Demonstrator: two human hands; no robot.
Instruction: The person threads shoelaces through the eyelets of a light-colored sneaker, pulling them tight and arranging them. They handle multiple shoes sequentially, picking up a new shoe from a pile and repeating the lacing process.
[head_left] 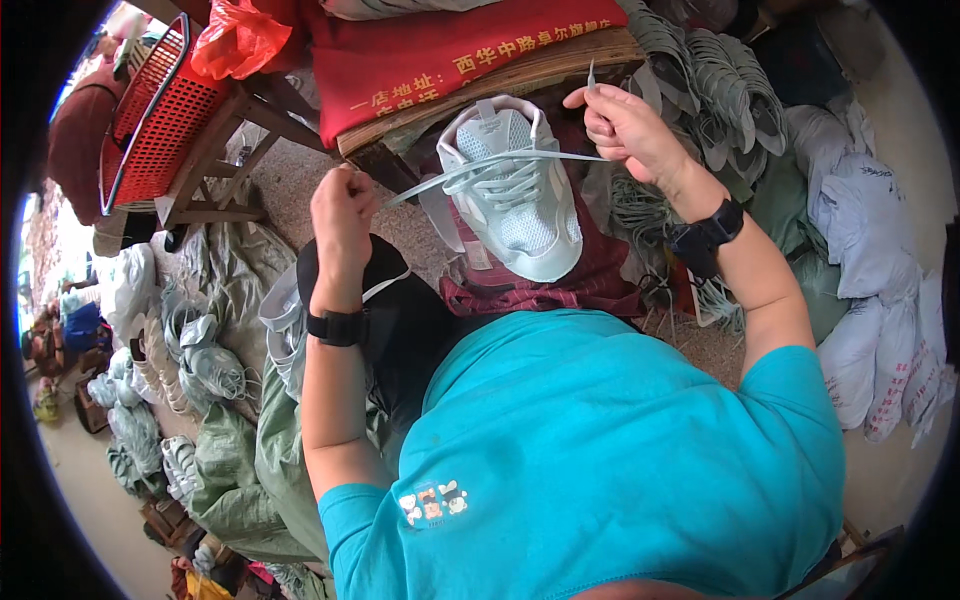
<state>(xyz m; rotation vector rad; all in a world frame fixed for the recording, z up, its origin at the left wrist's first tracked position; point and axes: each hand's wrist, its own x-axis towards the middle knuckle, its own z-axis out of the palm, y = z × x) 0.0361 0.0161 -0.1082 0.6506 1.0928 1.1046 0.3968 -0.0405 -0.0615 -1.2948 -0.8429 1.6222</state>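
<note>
A pale mint sneaker [533, 230] sits in front of me with its toe toward my body, against the edge of a wooden bench [490, 92]. Its shoelace [430, 185] is threaded through the eyelets, and the two loose ends cross over the tongue and stretch out to the sides. My left hand [343, 205] is closed on one end, left of the shoe. On the other side, my right hand [630, 130] pinches the second end, a short tip [591, 75] sticking up above its fingers. Both wrists wear black bands.
Red cloth [400, 50] with yellow print covers the bench. A red plastic basket [165, 120] stands on a wooden stool at the left. Stacked pale shoe parts [735, 90] lie at the far right, near filled white sacks [865, 220]. Green sacks [235, 450] and bundled shoes fill the left floor.
</note>
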